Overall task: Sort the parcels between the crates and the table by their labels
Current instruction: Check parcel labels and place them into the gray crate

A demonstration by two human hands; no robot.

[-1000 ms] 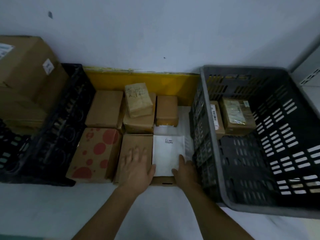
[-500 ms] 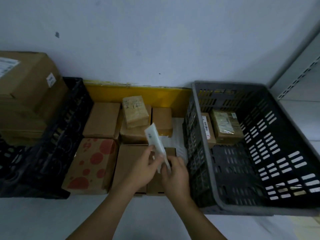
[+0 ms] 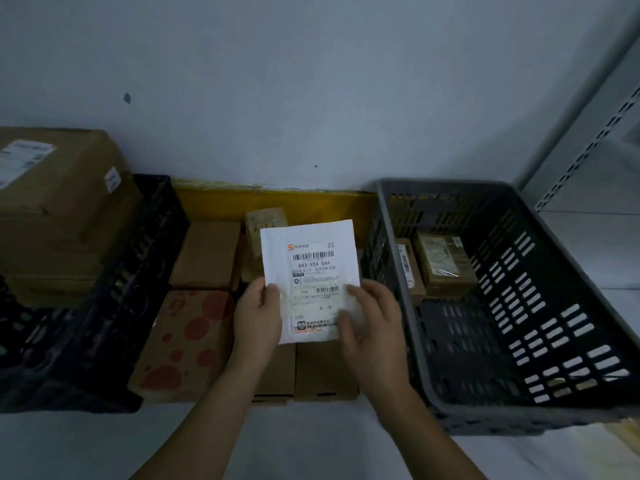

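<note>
White mailer mid-frame, label up, left hand and right hand fingers gripping its lower edges.

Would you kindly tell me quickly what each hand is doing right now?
Left hand: closed on the white parcel, left edge.
Right hand: closed on the same parcel, right edge.

White flat parcel, held label-up: barcode at top, "843-Y04 044" printed beneath, "Y04" lower left beside a second, smaller barcode, remaining fine print illegible; barcode strip on carton in grey crate, digits unreadable; handwriting on small taped box illegible.
</note>
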